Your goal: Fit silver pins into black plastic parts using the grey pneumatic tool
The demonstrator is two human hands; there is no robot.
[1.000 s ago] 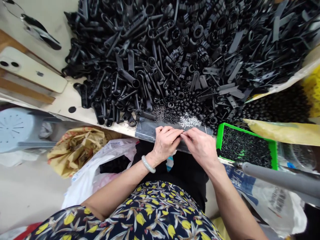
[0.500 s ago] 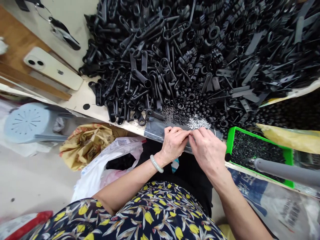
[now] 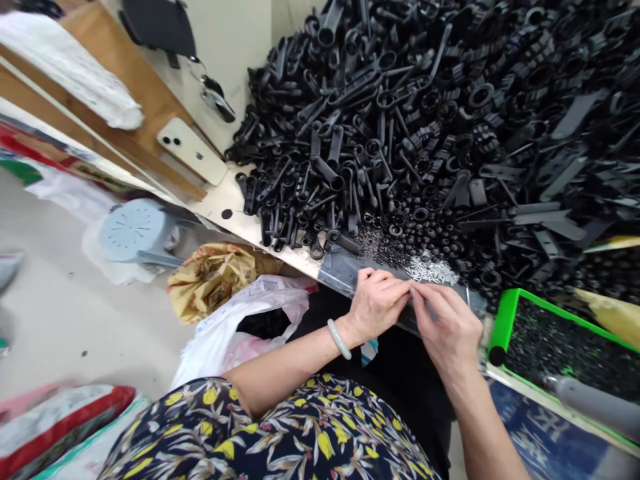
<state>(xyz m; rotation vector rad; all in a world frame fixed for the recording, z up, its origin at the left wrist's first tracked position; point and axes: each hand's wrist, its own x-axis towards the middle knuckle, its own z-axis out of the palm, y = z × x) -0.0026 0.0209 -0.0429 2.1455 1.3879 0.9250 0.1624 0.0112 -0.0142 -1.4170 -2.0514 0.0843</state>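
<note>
1. The left hand (image 3: 376, 305) and the right hand (image 3: 447, 327) are brought together at the near edge of the table (image 3: 235, 200), fingertips meeting over a clear plastic sheet (image 3: 345, 270) that hangs over that edge.
2. Both hands are pinched closed at the fingertips; something very small appears to be gripped between them, but what it is cannot be told.
3. A small heap of silvery pins (image 3: 431, 270) is seen just beyond the fingertips, slightly toward the right hand's side; the right hand is the nearer of the two. No shared long axis can be read from the scattered pins.
4. Just left of the pins, a patch of tiny dark pieces (image 3: 373, 241) and small black rings (image 3: 420, 215) is spread, near the left hand's fingers.
5. Behind these, a large pile of black plastic parts (image 3: 450, 113) is heaped across the table, long arms with round eyes lying in every direction.
6. To the right, a green tray (image 3: 503, 320) filled with small black bits is set, and a grey handle (image 3: 590, 400) lies across its near corner, close to the right forearm.
7. Nothing is interposed between fingertips and pins.
8. A phone (image 3: 193, 150) is laid at the table's far left, well apart, and bags are gathered below the edge.
</note>
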